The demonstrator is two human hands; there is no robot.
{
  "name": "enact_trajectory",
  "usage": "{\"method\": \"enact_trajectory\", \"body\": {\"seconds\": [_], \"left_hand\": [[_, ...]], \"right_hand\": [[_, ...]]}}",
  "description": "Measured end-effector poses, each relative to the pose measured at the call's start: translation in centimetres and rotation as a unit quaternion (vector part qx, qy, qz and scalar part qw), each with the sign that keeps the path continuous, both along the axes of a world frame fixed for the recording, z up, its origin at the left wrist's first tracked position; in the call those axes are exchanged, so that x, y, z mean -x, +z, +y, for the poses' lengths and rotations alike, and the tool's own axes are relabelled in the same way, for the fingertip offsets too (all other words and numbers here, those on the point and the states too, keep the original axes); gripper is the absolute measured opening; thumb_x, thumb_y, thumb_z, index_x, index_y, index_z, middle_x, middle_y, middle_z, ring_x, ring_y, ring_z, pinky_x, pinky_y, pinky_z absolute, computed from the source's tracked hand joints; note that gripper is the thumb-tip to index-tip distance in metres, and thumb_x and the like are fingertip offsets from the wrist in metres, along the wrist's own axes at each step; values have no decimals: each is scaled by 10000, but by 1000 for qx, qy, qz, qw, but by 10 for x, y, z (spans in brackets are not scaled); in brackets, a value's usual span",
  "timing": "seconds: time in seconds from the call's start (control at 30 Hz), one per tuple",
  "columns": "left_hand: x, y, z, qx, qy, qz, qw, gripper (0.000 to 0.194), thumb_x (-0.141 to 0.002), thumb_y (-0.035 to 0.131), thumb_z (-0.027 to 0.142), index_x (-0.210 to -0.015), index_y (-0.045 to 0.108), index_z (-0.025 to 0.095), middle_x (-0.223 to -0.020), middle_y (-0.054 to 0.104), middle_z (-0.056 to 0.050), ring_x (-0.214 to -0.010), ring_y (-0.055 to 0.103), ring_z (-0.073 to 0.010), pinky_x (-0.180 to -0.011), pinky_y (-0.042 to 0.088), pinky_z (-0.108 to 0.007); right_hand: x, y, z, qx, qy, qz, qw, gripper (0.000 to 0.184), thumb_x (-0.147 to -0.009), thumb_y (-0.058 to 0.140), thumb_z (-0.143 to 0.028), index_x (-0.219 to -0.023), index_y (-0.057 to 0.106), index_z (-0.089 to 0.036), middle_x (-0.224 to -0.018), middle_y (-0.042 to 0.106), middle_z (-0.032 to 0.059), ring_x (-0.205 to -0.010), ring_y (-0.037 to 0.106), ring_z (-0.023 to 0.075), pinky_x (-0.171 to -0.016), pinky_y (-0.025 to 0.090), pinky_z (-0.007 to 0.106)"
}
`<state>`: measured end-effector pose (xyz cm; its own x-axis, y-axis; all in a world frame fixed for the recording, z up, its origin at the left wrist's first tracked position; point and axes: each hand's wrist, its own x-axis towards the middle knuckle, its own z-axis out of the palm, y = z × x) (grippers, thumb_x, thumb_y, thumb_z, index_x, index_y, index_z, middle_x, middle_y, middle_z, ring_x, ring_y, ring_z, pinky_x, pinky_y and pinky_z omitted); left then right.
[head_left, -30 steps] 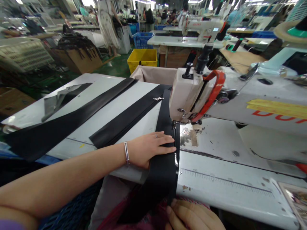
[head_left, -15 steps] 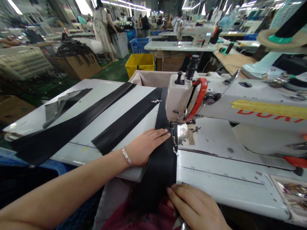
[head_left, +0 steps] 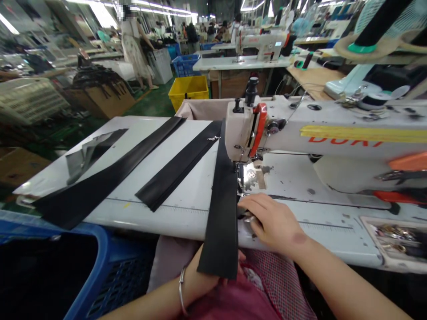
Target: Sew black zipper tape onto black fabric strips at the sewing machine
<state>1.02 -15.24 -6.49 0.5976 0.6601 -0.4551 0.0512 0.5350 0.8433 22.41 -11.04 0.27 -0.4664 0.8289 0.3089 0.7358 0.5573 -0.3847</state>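
A long black strip with a zipper along its right edge point(head_left: 222, 213) runs from under the sewing machine's presser foot point(head_left: 236, 168) over the table's front edge. My left hand point(head_left: 200, 266) is beneath its near end, fingertips curled at the strip's right edge and most fingers hidden. On the right, my right hand point(head_left: 267, 218) is closed around a small dark and metal tool point(head_left: 246, 215), its kind unclear, beside the zipper just in front of the needle area. Metal zipper pulls point(head_left: 239, 192) show there.
Left on the white table point(head_left: 126, 189) lie a black strip with a zipper pull point(head_left: 180, 166), a wider black strip point(head_left: 110, 175) and a crumpled grey-black piece point(head_left: 90, 153). A blue basket point(head_left: 103, 253) stands at front left. A tray of metal parts point(head_left: 393, 235) is at right.
My left hand has left the strip's top and gone down under its near end. My right hand has moved up to the zipper near the presser foot with the tool.
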Motion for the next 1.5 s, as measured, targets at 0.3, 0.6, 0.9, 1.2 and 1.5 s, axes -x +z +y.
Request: {"method": "enact_trajectory", "body": {"seconds": [0.3,0.6,0.9,1.2,1.5], "left_hand": [[0,-30,6,-15,-29,-66,997,633,-718,479,756,-648,656,152,-538,596,-61,-382,416,-85,-378,277,-218],[-10,-33,-2,22,-96,39,994,757,-829,320,712,-986,666,56,-801,698,-138,-396,445,-66,-379,236,-176],[-20,1,-3,-16,-88,73,993,821,-761,307,803,-861,653,64,-580,617,-59,-370,370,-59,-384,201,-181],[4,38,15,-78,-204,196,956,641,-814,346,733,-751,625,160,-583,589,-32,-424,461,-119,-412,332,-228],[21,76,146,-720,-279,304,559,602,-886,488,188,-1455,293,190,-1501,298,-138,-1392,274,-265,-1129,258,-442]], "right_hand": [[11,13,-22,115,52,-1,992,102,-806,532,-168,-860,592,-231,-845,613,-25,-773,545,136,-681,401,268],[-3,-21,40,-11,-145,-125,982,71,-845,523,-192,-861,589,-215,-937,596,16,-841,569,166,-588,344,275],[-4,-25,87,16,-276,-122,953,203,-917,452,-356,-920,585,-203,-960,620,68,-802,584,191,-603,349,292],[-12,-12,99,14,-293,-107,950,292,-900,451,-375,-1050,600,-174,-1053,624,126,-930,599,251,-726,457,343],[-3,-32,-51,-37,45,-127,990,664,-676,533,-136,-1336,463,-128,-1424,445,111,-1296,397,277,-956,479,413]]}}
